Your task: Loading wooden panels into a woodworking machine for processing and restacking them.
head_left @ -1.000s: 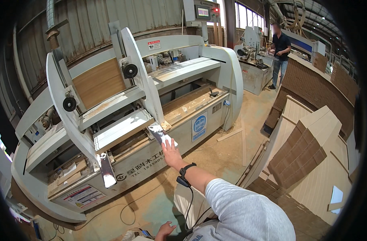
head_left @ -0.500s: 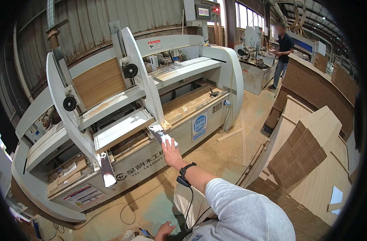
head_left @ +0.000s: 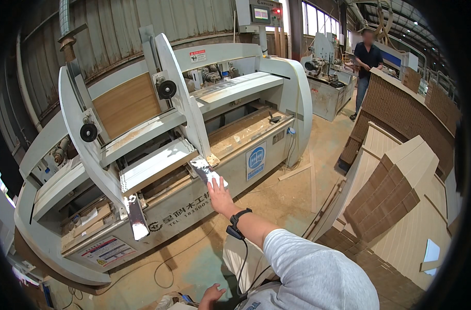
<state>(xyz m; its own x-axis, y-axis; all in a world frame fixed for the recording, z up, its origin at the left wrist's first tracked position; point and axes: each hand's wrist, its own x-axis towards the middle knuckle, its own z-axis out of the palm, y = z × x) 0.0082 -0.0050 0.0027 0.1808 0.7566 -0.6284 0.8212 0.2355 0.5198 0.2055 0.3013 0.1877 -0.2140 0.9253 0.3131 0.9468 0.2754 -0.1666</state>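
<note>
Head view: right hand [head_left: 221, 197], fingers spread, rests on metal arm [head_left: 201, 166] jutting past machine's [head_left: 142, 135] front edge; left hand [head_left: 212, 294] low, can't tell grip. Open floor [head_left: 269, 204] alongside; blue-white sign [head_left: 256, 160], dark lettering [head_left: 175, 218] on front.

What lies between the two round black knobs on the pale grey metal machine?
A flat brown wood-grain panel lies between them, as the head view shows.

Grey shirt [head_left: 323, 274], 1 black wristband [head_left: 236, 222]
</note>
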